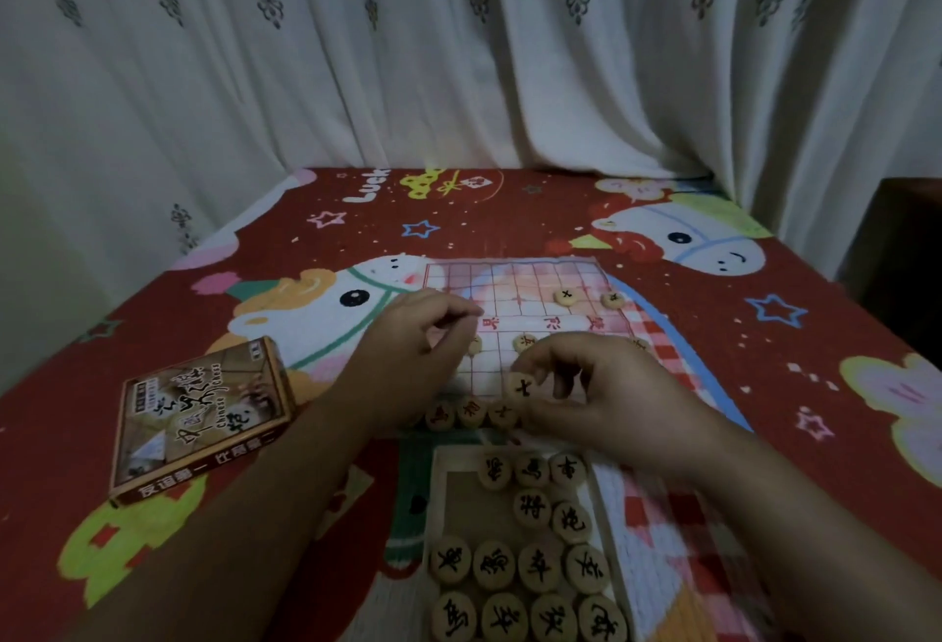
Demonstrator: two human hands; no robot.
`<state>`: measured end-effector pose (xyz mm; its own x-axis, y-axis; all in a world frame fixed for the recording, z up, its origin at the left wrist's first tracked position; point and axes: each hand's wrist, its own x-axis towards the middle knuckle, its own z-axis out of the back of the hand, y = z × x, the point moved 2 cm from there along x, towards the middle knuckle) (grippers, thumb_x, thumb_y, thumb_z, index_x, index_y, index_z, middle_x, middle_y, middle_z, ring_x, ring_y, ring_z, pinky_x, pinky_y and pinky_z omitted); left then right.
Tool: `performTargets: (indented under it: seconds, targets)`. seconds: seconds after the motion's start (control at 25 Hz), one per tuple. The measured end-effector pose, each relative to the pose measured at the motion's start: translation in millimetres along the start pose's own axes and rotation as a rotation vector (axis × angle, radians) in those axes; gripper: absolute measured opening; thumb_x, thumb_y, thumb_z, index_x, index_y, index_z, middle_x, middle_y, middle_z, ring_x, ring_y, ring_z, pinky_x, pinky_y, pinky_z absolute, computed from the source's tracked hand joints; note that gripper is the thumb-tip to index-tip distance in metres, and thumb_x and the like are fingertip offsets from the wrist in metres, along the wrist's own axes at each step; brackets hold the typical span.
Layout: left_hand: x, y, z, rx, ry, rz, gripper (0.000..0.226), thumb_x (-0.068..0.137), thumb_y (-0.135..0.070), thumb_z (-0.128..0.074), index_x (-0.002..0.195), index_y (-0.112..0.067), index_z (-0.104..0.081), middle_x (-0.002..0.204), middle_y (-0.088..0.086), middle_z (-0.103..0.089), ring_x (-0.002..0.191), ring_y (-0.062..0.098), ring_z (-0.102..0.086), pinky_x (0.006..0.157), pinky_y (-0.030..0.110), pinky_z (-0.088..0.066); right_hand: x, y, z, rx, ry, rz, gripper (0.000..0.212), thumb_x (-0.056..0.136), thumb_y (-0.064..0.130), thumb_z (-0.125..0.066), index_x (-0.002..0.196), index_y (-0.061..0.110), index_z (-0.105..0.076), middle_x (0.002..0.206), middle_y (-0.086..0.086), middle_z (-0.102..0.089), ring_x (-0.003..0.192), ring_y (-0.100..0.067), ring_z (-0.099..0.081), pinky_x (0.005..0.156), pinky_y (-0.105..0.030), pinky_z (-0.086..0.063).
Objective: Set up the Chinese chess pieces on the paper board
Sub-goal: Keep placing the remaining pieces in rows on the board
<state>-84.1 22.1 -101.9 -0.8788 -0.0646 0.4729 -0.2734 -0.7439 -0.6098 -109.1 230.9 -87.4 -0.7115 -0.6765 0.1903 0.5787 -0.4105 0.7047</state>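
Your right hand [606, 389] is pinching a black-lettered chess piece [522, 388] at the paper board's [509, 284] near edge; your left hand [420, 335] is curling, and I cannot tell whether it holds anything.

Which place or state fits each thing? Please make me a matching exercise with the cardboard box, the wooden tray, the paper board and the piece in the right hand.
Things:
1. cardboard box
2. wooden tray
3. paper board
4. held piece

Places or states:
A. pinched in the right hand
B. gridded, with a few pieces on it
C. at the left, on the red cloth
D. nearest the camera, holding many pieces

Pairs: 1-C, 2-D, 3-B, 4-A
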Motion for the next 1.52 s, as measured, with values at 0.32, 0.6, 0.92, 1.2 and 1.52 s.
performTargets:
  seconds: [0.32,0.6,0.92,1.2,1.52]
  targets:
    - [-4,-22,-23,-0.357,0.069,0.159,0.005,0.088,-0.022,-0.068,0.093,-0.021,-0.066,0.077,0.001,-0.071,0.072,0.016,-0.068,0.068,0.033,-0.058,20,-9,-12,-0.283,-0.217,0.127,0.016,0.086,0.034,-0.069,0.101,0.028,-0.067,0.089,0.014,-0.059,0.087,0.000,-0.051,0.067,-0.011,-0.036]
    - [12,21,-3,-0.220,-0.171,0.333,0.013,0.094,-0.017,-0.056,0.092,-0.026,-0.066,0.086,-0.003,-0.069,0.071,0.013,-0.066,0.056,0.023,-0.056,99,-63,21,-0.246,-0.303,-0.125,0.031,0.088,0.036,-0.073,0.110,0.016,-0.069,0.093,0.006,-0.064,0.082,-0.010,-0.060,0.066,-0.021,-0.045]
    - [15,61,-6,-0.080,-0.109,0.489,0.025,0.099,-0.015,-0.046,0.112,-0.025,-0.065,0.087,-0.007,-0.068,0.073,0.006,-0.066,0.064,0.020,-0.050,195,-118,23,-0.521,-0.253,-0.395,0.028,0.091,0.038,-0.060,0.107,0.017,-0.069,0.107,-0.009,-0.070,0.104,-0.032,-0.062,0.092,-0.045,-0.052]
    - [16,67,-10,-0.082,-0.114,0.506,0.024,0.099,-0.017,-0.048,0.114,-0.026,-0.065,0.088,-0.010,-0.067,0.074,0.005,-0.066,0.066,0.022,-0.052,223,-142,17,-0.557,-0.212,-0.468,0.033,0.090,0.047,-0.059,0.105,0.020,-0.069,0.104,-0.008,-0.071,0.104,-0.032,-0.062,0.094,-0.042,-0.051]
    - [15,65,-8,-0.044,-0.105,0.485,0.026,0.099,-0.017,-0.046,0.116,-0.024,-0.065,0.088,-0.010,-0.067,0.075,0.005,-0.065,0.070,0.025,-0.054,180,-122,39,-0.243,-0.339,-0.388,0.034,0.095,0.026,-0.060,0.129,0.022,-0.063,0.127,-0.001,-0.067,0.114,-0.023,-0.062,0.103,-0.044,-0.050]
